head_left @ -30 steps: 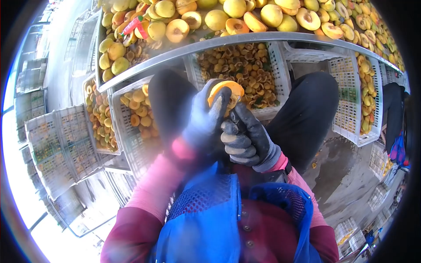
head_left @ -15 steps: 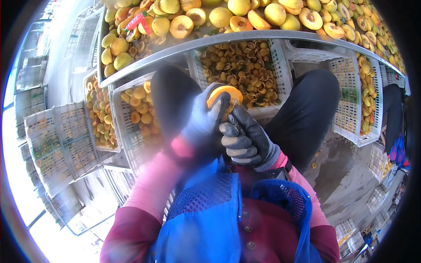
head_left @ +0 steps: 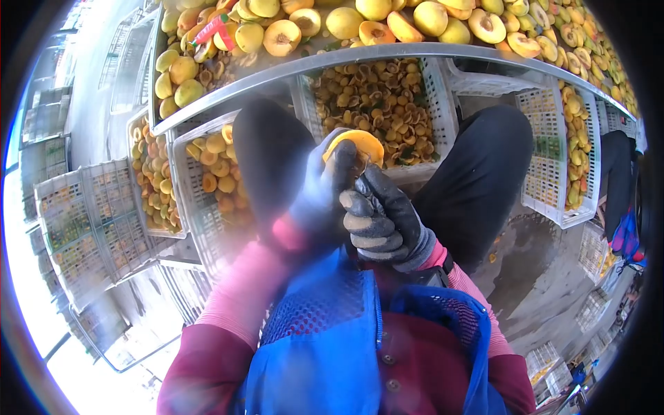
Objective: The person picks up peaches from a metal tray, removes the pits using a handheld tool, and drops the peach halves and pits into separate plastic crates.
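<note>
My left hand (head_left: 319, 176), in a grey and dark glove, is closed around a halved yellow peach (head_left: 364, 143) with its cut side tilted up. The thumb lies across the cut face. Just below, my right hand (head_left: 382, 221) has its gloved fingers wrapped round a small metal tool (head_left: 366, 188). Its tip is at the lower edge of the fruit, near the middle, and mostly hidden by fingers. Both hands are held over my lap, above a white crate (head_left: 443, 104) full of small brown and yellow peach scraps.
A metal-edged table (head_left: 311, 63) heaped with whole and halved peaches spans the front. A red-handled tool (head_left: 209, 29) lies on it. Crates of peaches (head_left: 196, 131) stand left, another crate (head_left: 543, 149) right. A person's leg (head_left: 614, 169) is at far right.
The peach half and both hands stay together, with small shifts. My left thumb has moved slightly over the cut face, and the tool tip is more hidden. The whole view has shifted slightly.
</note>
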Demonstrator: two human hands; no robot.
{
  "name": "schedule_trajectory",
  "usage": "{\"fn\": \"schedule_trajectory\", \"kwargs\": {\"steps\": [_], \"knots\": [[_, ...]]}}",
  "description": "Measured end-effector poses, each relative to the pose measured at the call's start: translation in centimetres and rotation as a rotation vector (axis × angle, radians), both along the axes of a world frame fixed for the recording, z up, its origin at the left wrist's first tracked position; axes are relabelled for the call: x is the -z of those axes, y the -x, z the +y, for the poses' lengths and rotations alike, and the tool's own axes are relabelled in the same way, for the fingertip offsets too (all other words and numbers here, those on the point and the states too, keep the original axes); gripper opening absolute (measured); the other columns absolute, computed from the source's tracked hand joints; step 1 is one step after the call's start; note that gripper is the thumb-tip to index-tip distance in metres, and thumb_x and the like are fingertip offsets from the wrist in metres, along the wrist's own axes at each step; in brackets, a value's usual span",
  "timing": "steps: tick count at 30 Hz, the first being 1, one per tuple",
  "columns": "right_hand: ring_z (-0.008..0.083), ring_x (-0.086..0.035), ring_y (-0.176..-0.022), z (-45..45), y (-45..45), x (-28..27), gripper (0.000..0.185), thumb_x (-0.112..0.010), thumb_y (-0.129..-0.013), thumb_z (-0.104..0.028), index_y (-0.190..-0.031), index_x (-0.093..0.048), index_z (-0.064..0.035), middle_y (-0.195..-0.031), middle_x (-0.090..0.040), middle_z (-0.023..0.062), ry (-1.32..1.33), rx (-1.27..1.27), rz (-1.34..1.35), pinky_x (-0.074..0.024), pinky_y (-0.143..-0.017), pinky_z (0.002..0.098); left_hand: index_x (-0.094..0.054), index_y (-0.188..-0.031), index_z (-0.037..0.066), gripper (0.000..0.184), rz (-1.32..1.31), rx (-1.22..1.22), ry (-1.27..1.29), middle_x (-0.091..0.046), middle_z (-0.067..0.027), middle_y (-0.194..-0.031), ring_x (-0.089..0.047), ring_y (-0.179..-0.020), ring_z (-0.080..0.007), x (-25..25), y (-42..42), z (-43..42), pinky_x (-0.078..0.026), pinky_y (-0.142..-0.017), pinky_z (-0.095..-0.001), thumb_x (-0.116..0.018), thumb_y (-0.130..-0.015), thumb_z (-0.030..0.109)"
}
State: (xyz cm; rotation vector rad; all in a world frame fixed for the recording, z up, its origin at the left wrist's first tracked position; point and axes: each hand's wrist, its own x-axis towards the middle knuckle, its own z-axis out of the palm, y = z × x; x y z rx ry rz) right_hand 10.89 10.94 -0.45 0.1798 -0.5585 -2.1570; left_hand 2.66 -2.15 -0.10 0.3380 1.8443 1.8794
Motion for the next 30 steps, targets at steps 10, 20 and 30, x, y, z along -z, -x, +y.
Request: {"fn": "schedule_trajectory", "kwargs": {"steps": [10, 20, 30], "knots": [[0.0060, -0.034, -0.037, 1.7, 0.4, 2.5, 0.055, -0.038, -0.095, -0.056, -0.085, -0.057, -0.0055, -0.053, -0.037, -0.0035, -0.007, 0.296, -0.041, -0.0293, -0.029, 0.0209, -0.054, -0.113, -0.002, 0.031, -0.257, -0.325, -0.055, -0.060, -0.0110, -0.097, -0.059, -0.087, -0.0192, 0.2, -0.7, -1.2, -0.047, -0.077, -0.0288, -0.056, -0.091, 0.019], [0.0069, -0.027, -0.040, 2.3, 0.9, 4.8, 0.057, -0.038, -0.095, -0.056, -0.093, -0.063, -0.0050, -0.058, -0.034, -0.0036, -0.233, 0.244, -0.086, -0.0239, -0.033, 0.0222, -0.052, -0.123, 0.000, 0.051, 0.760, -0.788, 1.091, -0.062, -0.0127, -0.099, -0.060, -0.087, -0.0173, -4.1, 7.1, -12.7, -0.051, -0.078, -0.0311, -0.073, -0.081, 0.020], [0.0051, -0.023, -0.037, 3.6, 2.4, 3.0, 0.047, -0.050, -0.089, -0.058, -0.085, -0.056, -0.0123, -0.054, -0.033, -0.0067, -0.880, 0.129, -0.260, -0.0176, -0.034, 0.0199, -0.052, -0.119, 0.011, 0.068, 0.719, -0.018, 1.460, -0.060, -0.0195, -0.106, -0.060, -0.098, -0.0353, -0.5, 21.1, 0.7, -0.048, -0.082, -0.0428, -0.072, -0.069, 0.053]]}}
